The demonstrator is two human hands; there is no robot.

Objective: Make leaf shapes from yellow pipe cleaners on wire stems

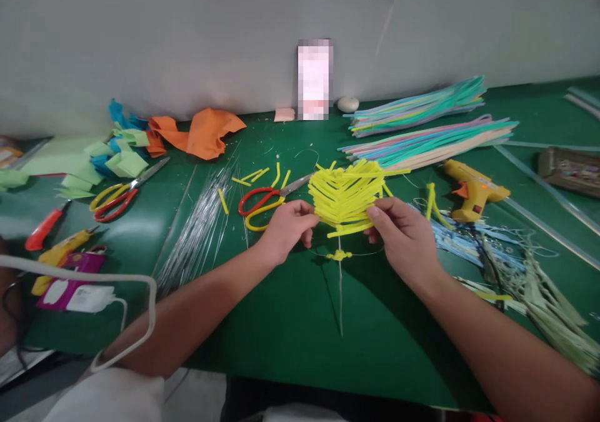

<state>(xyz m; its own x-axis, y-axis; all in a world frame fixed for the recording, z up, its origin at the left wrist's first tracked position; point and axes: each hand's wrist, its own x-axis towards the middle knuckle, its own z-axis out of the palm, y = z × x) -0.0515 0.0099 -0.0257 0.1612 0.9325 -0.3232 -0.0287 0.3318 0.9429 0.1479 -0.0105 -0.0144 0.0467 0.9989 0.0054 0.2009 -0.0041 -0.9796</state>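
A yellow leaf shape (pixel 345 190), built of pipe-cleaner strips slanting off a middle rib, is held above the green table between both hands. My left hand (pixel 293 225) pinches its left edge with thumb and fingertips. On the opposite side, my right hand (pixel 398 234) grips the lower right edge, thumb on top. A thin wire stem hangs below the leaf, with a small yellow knot (pixel 339 255) partway along it. Just beyond my left hand lie scissors (pixel 263 206) with red and yellow handles, their blade tip reaching toward the leaf. Cut yellow pieces (pixel 224 201) are scattered nearby.
Bundles of coloured pipe cleaners (pixel 431 144) lie at the back right, near a yellow glue gun (pixel 475 190). Loose wires (pixel 199 222) and a second pair of scissors (pixel 126 190) are at left. A phone (pixel 314 81) leans on the wall. A white cable (pixel 152 297) crosses my left forearm.
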